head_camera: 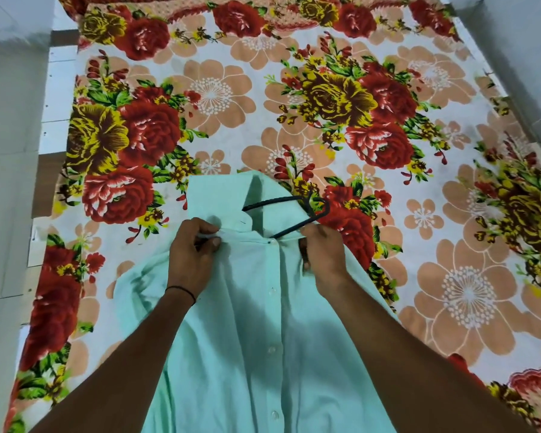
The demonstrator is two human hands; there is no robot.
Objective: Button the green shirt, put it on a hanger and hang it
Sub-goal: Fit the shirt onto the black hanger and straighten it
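Your left hand pinches the shirt at the collar and your right hand grips its other shoulder, likely to settle the neck over the hanger.

Matt cloth shirt, dark twisted-wire hanger, printed floral bedsheet

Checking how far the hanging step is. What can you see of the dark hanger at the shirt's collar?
The thin dark hanger looks like twisted wire. Only its top shows: two strands leaving the pale green shirt's open collar and meeting in a hook that lies over the floral bedsheet. The rest is hidden inside the shirt. The right hand grips the collar beside the lower strand; contact with the hanger is unclear.
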